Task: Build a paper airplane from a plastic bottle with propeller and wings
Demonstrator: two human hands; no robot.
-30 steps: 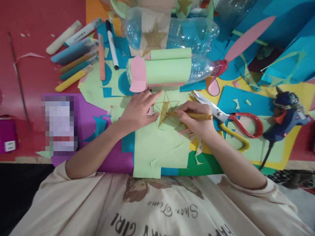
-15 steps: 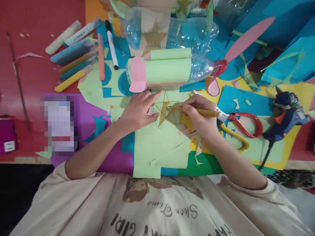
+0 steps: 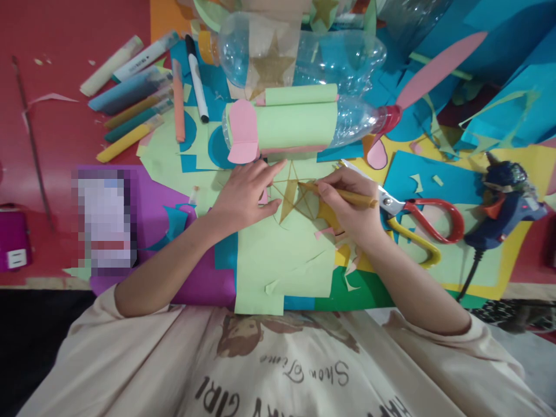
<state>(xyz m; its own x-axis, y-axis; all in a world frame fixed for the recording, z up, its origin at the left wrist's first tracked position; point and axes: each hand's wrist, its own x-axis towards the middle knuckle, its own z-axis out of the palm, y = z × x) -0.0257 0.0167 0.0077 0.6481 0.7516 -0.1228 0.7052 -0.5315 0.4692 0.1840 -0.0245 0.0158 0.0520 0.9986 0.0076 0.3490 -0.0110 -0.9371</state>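
Note:
A light green sheet of paper (image 3: 282,255) lies before me, bearing a star (image 3: 290,200) outlined in brown and partly coloured in on its left side. My left hand (image 3: 247,194) rests flat on the paper at the star's left, fingers apart. In my right hand (image 3: 351,202) is a brown marker (image 3: 347,196), its tip on the star's upper middle. Just beyond the hands lies a clear plastic bottle (image 3: 354,121) wrapped in green paper, with pink paper pieces and a red cap. Scissors (image 3: 391,202) with red and yellow handles lie beside my right hand, partly hidden by it.
Several markers (image 3: 130,104) lie at the upper left, near a pixelated phone-like object (image 3: 108,220). A second clear bottle (image 3: 339,55) with a brown star lies farther back. A blue glue gun (image 3: 499,214) stands at the right, its cord (image 3: 471,275) running toward the front edge.
My right hand and the marker have shifted slightly left, and the tip sits a little higher on the star. My left hand has stayed in place.

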